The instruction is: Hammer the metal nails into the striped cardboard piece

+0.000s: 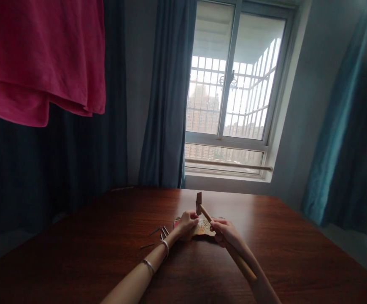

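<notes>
My right hand [221, 231] is wrapped around the wooden handle of a hammer [241, 264], whose head is raised just above my left fingertips. My left hand [188, 223] is closed in a pinch over a flat, pale piece with dark speckles [204, 227]. What the left fingers grip is too small to make out. The speckled piece lies on the table between both hands, its near edge uneven and partly in shadow. Several thin, dark metal rods [163, 232] lie left of my left wrist.
The brown wooden table [107, 261] spreads around both hands. Behind it are a barred window [228, 84] and a blue curtain [167, 93]. Pink cloth [44, 59] hangs at upper left. Another curtain [332, 139] hangs at right.
</notes>
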A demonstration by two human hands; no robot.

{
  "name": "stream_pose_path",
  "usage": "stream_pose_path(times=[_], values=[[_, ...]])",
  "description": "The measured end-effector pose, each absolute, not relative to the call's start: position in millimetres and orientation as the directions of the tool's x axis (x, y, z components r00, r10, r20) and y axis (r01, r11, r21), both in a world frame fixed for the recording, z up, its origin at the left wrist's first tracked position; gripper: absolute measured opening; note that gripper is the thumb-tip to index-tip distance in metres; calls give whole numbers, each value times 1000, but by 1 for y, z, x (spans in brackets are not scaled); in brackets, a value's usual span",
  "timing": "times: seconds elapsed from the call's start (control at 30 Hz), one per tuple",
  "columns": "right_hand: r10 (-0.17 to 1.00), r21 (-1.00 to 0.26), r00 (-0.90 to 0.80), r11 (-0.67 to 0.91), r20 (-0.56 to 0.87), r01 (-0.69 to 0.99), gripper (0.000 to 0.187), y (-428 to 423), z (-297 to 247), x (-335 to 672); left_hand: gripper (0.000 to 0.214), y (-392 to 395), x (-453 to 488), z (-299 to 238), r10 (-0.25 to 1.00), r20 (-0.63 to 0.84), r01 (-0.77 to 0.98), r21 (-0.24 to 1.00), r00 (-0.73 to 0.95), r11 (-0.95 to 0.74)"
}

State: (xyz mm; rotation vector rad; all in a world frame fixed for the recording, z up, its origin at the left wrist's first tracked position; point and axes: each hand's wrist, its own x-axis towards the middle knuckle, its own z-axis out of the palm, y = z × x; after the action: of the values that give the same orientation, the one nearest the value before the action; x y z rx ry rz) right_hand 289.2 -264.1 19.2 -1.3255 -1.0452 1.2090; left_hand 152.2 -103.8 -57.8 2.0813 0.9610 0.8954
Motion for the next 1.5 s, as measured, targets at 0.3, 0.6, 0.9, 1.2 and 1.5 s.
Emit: stream_pose_path(times=[0.3,0.6,0.9,1.2,1.5], values=[[990,-998,130,-55,-54,6,30,-264,17,289,16,-106,152,-54,820,290,376,779,494,-502],[992,-998,104,-61,-64,-31,29,-266,19,289,18,-102,154,-61,804,320,347,777,501,-526],[990,-998,122,-66,-65,10,30,-266,22,286,17,-99,154,-63,798,324,354,766,508,-536],[992,-997,120,-57,-51,48,28,-263,19,287,16,-102,152,-59,793,331,333,774,512,-539],[990,-996,108,-89,-88,9,29,-266,22,287,15,-102,152,-60,795,321,344,772,515,-535]])
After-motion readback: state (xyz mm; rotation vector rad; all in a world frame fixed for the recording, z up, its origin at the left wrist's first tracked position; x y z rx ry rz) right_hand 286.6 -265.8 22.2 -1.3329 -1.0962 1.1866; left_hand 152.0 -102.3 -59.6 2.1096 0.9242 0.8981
